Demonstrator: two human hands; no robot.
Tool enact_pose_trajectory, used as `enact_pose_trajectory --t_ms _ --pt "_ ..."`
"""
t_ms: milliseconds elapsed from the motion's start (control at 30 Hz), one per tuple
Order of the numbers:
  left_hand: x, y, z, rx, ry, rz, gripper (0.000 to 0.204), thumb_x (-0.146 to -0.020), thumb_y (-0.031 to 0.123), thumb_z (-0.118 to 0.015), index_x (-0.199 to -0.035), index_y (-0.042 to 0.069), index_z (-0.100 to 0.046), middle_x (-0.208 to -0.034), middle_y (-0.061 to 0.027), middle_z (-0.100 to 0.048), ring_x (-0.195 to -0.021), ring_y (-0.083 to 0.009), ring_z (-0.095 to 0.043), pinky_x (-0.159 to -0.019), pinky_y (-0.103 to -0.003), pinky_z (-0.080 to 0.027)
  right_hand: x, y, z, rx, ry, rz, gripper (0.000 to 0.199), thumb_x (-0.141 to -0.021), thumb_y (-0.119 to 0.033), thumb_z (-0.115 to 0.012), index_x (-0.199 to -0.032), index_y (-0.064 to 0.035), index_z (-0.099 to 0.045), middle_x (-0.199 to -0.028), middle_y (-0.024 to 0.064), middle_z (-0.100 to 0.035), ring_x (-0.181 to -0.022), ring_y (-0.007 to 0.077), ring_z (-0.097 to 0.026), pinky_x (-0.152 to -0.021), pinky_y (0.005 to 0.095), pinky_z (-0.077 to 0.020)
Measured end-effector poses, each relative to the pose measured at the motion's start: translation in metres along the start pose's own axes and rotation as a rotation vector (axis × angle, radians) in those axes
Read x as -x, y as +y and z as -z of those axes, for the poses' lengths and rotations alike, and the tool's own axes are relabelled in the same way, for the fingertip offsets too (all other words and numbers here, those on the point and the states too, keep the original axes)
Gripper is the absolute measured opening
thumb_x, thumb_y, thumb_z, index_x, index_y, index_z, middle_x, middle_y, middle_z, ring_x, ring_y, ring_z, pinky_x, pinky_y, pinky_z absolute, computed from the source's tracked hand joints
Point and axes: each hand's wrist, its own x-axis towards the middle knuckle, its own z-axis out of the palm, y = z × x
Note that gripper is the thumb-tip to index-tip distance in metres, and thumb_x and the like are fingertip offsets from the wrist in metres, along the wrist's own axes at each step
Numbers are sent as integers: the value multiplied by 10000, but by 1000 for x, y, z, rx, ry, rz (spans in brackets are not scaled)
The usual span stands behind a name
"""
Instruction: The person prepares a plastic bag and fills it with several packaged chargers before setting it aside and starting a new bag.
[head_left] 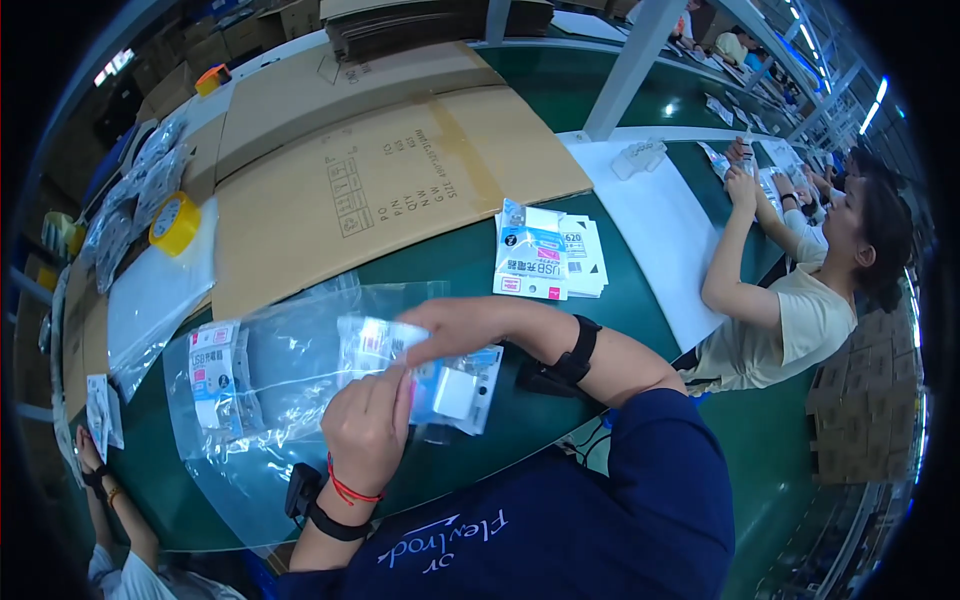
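My left hand (pixel 365 425) is closed, its fingers pinched on a charger pack (pixel 455 392) with a white block and a blue-and-white card. My right hand (pixel 455 325) comes in from the right, fingers curled down over a second charger pack (pixel 368 345) in clear wrap. The two packs overlap where the hands meet, and some fingertips are hidden. Beneath them spreads a large clear plastic bag (pixel 290 345) on the green table. Another charger pack (pixel 220 380) lies on the bag's left part.
Beyond the bag lie a flattened carton (pixel 400 180) and a stack of charger cards with a pack on top (pixel 540 250). Yellow tape (pixel 175 224) rests on plastic sheets at left. A co-worker (pixel 800 270) stands at right; another person's hand (pixel 90 455) is at lower left.
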Motion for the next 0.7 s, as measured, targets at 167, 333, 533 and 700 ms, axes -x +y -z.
enact_pose_trajectory --t_ms 167,333,533,700 --pt "6 -6 0 38 79 -35 146 -762 60 -684 -898 22 -647 -705 -92 -605 -594 -252 -580 -541 -346 -455 -20 5 -1 -42 105 168 337 -911 -224 -601 -1165 -7 -558 -1050 77 -635 -955 136 -557 -849 292 -448" --pt "8 1 2 101 98 -16 137 -764 103 -697 -874 34 -651 -718 -93 -610 -589 -256 -586 -542 -341 -466 -22 4 -6 -147 152 44 360 -908 -220 -607 -1201 -18 -553 -1054 48 -625 -957 123 -558 -853 285 -451" --pt "44 -5 36 375 -12 119 206 -824 175 -683 -974 45 -628 -709 -59 -593 -612 -198 -605 -516 -288 -469 -25 -11 -9 -411 196 -89 396 -899 -245 -620 -1200 2 -549 -1060 49 -625 -937 108 -571 -824 265 -462" --pt "65 0 38 1420 -564 1114 281 -882 252 -647 -1071 60 -571 -786 -16 -596 -699 -121 -619 -519 -227 -481 -30 -24 -5 -422 132 -165 407 -896 -252 -624 -1198 10 -547 -1056 56 -630 -928 116 -583 -814 263 -468"
